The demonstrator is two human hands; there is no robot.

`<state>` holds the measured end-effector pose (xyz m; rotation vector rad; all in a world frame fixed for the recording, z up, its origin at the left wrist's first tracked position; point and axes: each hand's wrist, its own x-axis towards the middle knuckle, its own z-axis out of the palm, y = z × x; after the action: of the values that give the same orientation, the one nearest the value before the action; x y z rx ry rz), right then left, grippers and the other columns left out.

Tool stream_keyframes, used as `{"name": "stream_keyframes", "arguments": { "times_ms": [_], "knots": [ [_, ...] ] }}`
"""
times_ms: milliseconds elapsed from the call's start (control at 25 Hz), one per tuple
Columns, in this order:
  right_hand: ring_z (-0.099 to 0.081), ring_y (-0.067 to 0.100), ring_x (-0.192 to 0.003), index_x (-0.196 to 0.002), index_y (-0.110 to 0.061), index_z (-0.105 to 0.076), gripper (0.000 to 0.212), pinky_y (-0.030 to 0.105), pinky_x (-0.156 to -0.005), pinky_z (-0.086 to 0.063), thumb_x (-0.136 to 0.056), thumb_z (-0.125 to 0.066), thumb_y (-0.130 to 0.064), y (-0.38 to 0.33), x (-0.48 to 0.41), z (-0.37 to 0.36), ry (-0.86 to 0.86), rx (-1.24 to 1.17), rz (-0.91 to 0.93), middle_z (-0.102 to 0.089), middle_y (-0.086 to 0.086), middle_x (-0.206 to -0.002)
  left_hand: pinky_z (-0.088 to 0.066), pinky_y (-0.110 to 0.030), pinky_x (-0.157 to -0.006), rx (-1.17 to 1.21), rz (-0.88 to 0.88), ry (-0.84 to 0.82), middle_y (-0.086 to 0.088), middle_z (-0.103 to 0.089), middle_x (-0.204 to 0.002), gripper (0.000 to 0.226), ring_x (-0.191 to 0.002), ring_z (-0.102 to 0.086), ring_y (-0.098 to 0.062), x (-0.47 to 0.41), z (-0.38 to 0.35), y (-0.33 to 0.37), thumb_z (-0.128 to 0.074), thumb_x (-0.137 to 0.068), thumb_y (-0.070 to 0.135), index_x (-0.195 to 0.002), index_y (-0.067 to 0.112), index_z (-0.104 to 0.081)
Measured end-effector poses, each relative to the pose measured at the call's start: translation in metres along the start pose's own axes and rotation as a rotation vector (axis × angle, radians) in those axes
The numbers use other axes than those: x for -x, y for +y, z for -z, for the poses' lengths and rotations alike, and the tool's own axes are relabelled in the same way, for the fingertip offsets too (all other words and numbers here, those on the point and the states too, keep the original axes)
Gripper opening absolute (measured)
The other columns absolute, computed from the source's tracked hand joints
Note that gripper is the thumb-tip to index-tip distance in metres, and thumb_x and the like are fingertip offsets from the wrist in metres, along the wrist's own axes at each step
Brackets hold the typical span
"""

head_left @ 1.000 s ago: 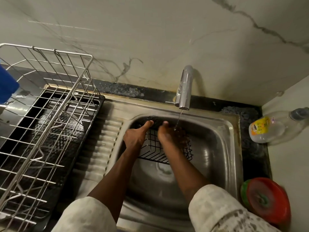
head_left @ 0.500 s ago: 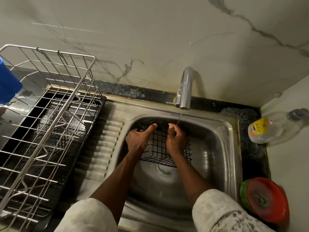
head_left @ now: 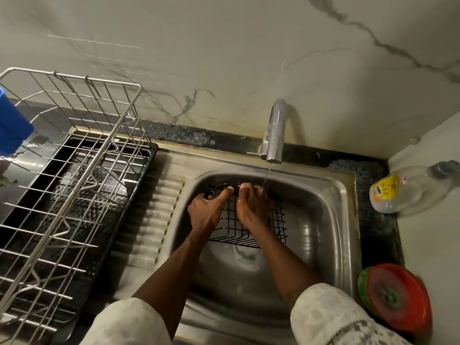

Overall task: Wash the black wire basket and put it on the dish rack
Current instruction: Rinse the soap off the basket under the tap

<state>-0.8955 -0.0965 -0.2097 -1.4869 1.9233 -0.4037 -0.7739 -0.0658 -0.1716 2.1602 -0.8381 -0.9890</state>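
One black wire basket (head_left: pixel 249 227) is held inside the single stainless steel sink bowl (head_left: pixel 346 195), over the far half of it. The one round drain (head_left: pixel 246 256) is seen just near of the basket. Two hands are counted on the basket. The left hand (head_left: pixel 204 212) is clamped on its far left corner, with fingers curled over the rim wires and one digit stretched along the far edge. The right hand (head_left: pixel 251 210) is laid over the middle of the basket, with its fingertips at the far rim. Whether any wire is gripped by it cannot be told. One thin stream of water (head_left: pixel 266 176) is let down from the one chrome faucet (head_left: pixel 275 130) and is met at the right hand's fingertips.

To the left of the bowl, one silver wire dish rack (head_left: pixel 74 170) is stood in one black drip tray (head_left: pixel 146 170). The rack is kept apart from the basket by the ribbed steel drainboard (head_left: pixel 159 207). One blue plastic object (head_left: pixel 12 128) is cut off by the left edge, beside the rack's far end.

On the dark speckled counter (head_left: pixel 368 168) to the right of the bowl, three things are counted. One clear plastic bottle with a yellow label (head_left: pixel 408 190) is placed at the far side. Two round plastic pieces are set together at the near side, one red (head_left: pixel 398 297) in front and one green (head_left: pixel 362 282) behind it.
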Motion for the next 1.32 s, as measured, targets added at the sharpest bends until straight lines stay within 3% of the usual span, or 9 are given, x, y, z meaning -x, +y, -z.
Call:
{"name": "stream_keyframes", "arguments": {
  "times_ms": [160, 320, 440, 640, 880, 1000, 1120, 1240, 1320],
  "knots": [
    [-0.043, 0.035, -0.13, -0.127, -0.013, -0.062, 0.057, 0.059, -0.116, -0.018, -0.099, -0.025, -0.046, -0.026, -0.034, 0.019, -0.107, -0.004, -0.409, -0.053, 0.017, -0.137, -0.041, -0.029, -0.08, -0.052, -0.028, 0.0, 0.0, -0.065, -0.103, 0.088, -0.094, -0.057, -0.017, 0.009, -0.007, 0.012, -0.064, -0.058, 0.09, -0.103, 0.014, -0.068],
    [-0.029, 0.034, -0.143, -0.135, -0.032, -0.057, 0.066, 0.061, -0.118, -0.012, -0.099, -0.009, -0.061, -0.022, -0.012, 0.016, -0.046, -0.058, -0.056, -0.043, 0.009, -0.151, -0.043, -0.029, -0.087, -0.03, 0.036, 0.01, 0.0, -0.068, -0.107, 0.094, -0.102, -0.06, -0.02, 0.002, -0.007, 0.014, -0.063, -0.056, 0.09, -0.106, 0.011, -0.071],
    [-0.008, 0.027, -0.154, -0.151, -0.049, -0.027, 0.071, 0.058, -0.122, -0.002, -0.092, 0.008, -0.069, 0.002, 0.014, 0.003, -0.019, 0.001, 0.241, -0.025, -0.004, -0.164, -0.051, -0.036, -0.094, -0.016, 0.099, 0.038, -0.004, -0.071, -0.104, 0.095, -0.104, -0.062, -0.025, -0.005, -0.005, 0.008, -0.064, -0.053, 0.09, -0.104, 0.011, -0.074],
    [0.011, 0.013, -0.153, -0.157, -0.048, -0.001, 0.076, 0.055, -0.123, 0.006, -0.087, 0.009, -0.077, 0.017, 0.026, -0.007, -0.085, 0.129, 0.294, 0.004, -0.011, -0.168, -0.048, -0.032, -0.089, 0.015, 0.156, 0.038, -0.009, -0.071, -0.107, 0.089, -0.103, -0.063, -0.024, -0.007, -0.005, 0.007, -0.069, -0.058, 0.084, -0.106, 0.009, -0.075],
    [-0.004, 0.012, -0.154, -0.154, -0.051, -0.018, 0.059, 0.059, -0.121, -0.006, -0.097, -0.01, -0.065, 0.075, -0.001, 0.012, -0.103, -0.114, -0.125, -0.01, -0.013, -0.167, -0.045, -0.04, -0.107, 0.021, 0.141, 0.013, -0.011, -0.067, -0.125, 0.104, -0.12, -0.058, -0.029, -0.008, -0.004, 0.014, -0.07, -0.053, 0.086, -0.121, 0.007, -0.068],
    [-0.037, 0.024, -0.143, -0.146, -0.047, -0.04, 0.054, 0.054, -0.115, -0.029, -0.098, -0.021, -0.062, 0.063, 0.007, 0.001, 0.115, -0.258, -0.183, -0.039, -0.002, -0.157, -0.045, -0.034, -0.102, 0.03, 0.085, -0.003, -0.007, -0.068, -0.126, 0.1, -0.118, -0.061, -0.025, -0.005, -0.003, 0.014, -0.072, -0.058, 0.081, -0.125, 0.007, -0.066],
    [-0.057, 0.031, -0.123, -0.14, -0.029, -0.054, 0.04, 0.039, -0.102, -0.043, -0.103, -0.043, -0.04, 0.062, 0.011, 0.009, 0.321, -0.417, -0.472, -0.061, 0.007, -0.138, -0.04, -0.029, -0.092, -0.026, 0.027, -0.019, -0.005, -0.07, -0.122, 0.094, -0.116, -0.062, -0.024, -0.005, -0.002, 0.019, -0.07, -0.06, 0.081, -0.12, 0.009, -0.069],
    [-0.054, 0.037, -0.124, -0.14, -0.023, -0.052, 0.046, 0.043, -0.103, -0.039, -0.104, -0.033, -0.044, 0.059, 0.0, 0.019, 0.114, -0.318, -0.622, -0.056, 0.016, -0.14, -0.041, -0.031, -0.091, -0.061, 0.052, -0.032, -0.008, -0.07, -0.12, 0.094, -0.115, -0.062, -0.027, -0.007, -0.001, 0.022, -0.064, -0.06, 0.085, -0.115, 0.009, -0.071],
    [-0.037, 0.044, -0.138, -0.156, -0.022, -0.028, 0.071, 0.055, -0.113, -0.026, -0.1, -0.019, -0.065, 0.042, -0.009, 0.019, -0.032, -0.194, -0.633, -0.032, 0.022, -0.157, -0.04, -0.031, -0.087, -0.06, 0.122, -0.033, -0.011, -0.07, -0.116, 0.097, -0.111, -0.061, -0.03, -0.01, 0.001, 0.022, -0.061, -0.058, 0.088, -0.11, 0.007, -0.073]
  ]
}}
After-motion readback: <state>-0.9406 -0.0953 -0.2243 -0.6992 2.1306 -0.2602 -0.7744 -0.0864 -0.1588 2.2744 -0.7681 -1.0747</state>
